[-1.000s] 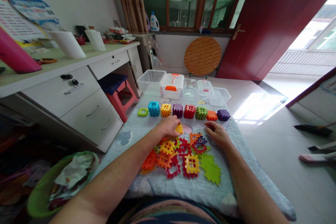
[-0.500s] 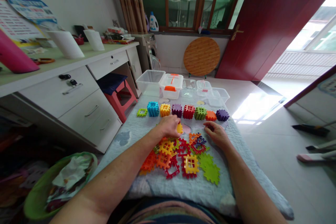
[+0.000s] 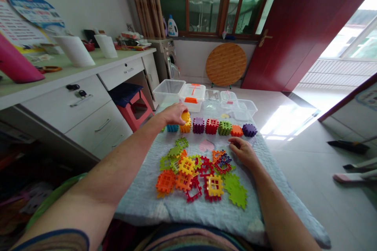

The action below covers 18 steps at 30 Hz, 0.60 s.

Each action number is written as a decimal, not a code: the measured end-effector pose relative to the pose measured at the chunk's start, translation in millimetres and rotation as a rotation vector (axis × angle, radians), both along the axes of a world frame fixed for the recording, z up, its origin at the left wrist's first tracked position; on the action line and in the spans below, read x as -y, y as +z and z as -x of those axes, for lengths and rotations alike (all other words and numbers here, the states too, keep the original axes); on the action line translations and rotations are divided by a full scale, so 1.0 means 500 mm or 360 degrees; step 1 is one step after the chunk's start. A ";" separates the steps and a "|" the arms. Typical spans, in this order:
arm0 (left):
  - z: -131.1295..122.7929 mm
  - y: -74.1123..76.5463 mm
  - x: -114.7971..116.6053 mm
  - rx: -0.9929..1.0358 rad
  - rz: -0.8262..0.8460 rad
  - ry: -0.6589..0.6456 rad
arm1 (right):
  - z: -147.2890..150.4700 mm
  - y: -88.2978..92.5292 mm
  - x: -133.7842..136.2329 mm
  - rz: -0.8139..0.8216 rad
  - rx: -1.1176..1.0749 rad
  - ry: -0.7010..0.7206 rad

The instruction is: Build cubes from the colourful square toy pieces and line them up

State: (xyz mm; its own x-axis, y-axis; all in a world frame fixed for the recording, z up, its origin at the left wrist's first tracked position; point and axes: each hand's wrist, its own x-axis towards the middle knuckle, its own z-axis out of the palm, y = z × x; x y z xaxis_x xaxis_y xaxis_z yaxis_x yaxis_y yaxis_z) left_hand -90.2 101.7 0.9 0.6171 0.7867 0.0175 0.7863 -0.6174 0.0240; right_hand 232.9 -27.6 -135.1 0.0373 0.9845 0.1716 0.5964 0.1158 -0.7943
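My left hand (image 3: 176,113) is closed on a yellow interlocking plastic tile (image 3: 185,116), at the top of the yellow tile stack (image 3: 185,126). Its wrist partly covers the blue stack (image 3: 172,128). Further right in the same row stand a purple stack (image 3: 198,125), a red stack (image 3: 212,126), a green stack (image 3: 225,127), a low orange stack (image 3: 236,130) and a dark purple stack (image 3: 249,129). My right hand (image 3: 243,150) rests on the cloth with fingers loosely apart, holding nothing. Loose tiles (image 3: 187,165) in several colours lie in a heap nearer me.
Clear plastic boxes (image 3: 169,90) line the table's far end, one with an orange-latched lid (image 3: 193,93). A pale blue cloth (image 3: 165,213) covers the table. To the left are a stool (image 3: 131,102) and a white desk (image 3: 88,106).
My left hand has moved forward and left from above the heap to the yellow stack, carrying the yellow tile. My right hand has stayed in place.
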 end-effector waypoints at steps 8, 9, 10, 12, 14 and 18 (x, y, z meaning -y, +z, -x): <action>-0.026 -0.031 -0.019 -0.0136 0.0169 -0.0007 | 0.002 0.004 0.002 0.0014 -0.0009 -0.0026; -0.027 -0.036 -0.020 -0.0130 0.0178 0.0005 | 0.002 0.004 0.002 0.0015 -0.0014 -0.0030; -0.027 -0.039 -0.021 -0.0123 0.0188 0.0020 | 0.002 0.004 0.001 0.0017 -0.0017 -0.0031; -0.028 -0.044 -0.022 -0.0106 0.0219 0.0058 | 0.001 0.004 0.001 0.0026 -0.0020 -0.0028; -0.028 -0.046 -0.023 -0.0091 0.0267 0.0103 | 0.001 0.004 0.000 0.0032 -0.0018 -0.0026; -0.029 -0.048 -0.025 -0.0097 0.0348 0.0155 | 0.003 0.006 0.001 0.0015 -0.0012 -0.0041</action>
